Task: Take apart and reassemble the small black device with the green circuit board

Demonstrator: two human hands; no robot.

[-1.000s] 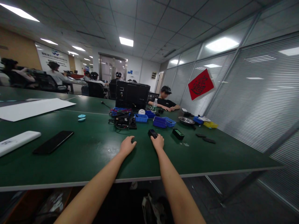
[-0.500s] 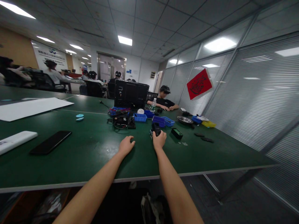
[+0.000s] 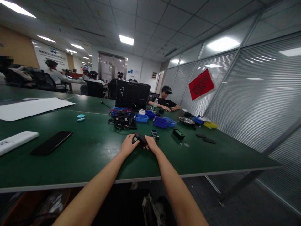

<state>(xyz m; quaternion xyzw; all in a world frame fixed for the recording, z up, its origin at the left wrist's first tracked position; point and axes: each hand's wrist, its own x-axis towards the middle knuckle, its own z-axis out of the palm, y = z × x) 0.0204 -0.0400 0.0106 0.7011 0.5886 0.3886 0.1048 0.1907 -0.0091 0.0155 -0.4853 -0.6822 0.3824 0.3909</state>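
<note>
Black boxy casing [image 3: 140, 139] | left fingers [image 3: 135, 144] and right fingers [image 3: 148, 138] grasping opposite ends | green tabletop [image 3: 89, 157] (smooth, faintly shiny)

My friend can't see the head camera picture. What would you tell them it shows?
A person's bare left hand and bare right hand hold a small black boxy object between them at a dark green table. Beyond are a blocky silver-and-black device, blue plastic trays and a black monitor.

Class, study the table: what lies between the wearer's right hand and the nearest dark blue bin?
In the head view, a small electronic-looking block lies between the right hand and the dark blue bin.
</note>
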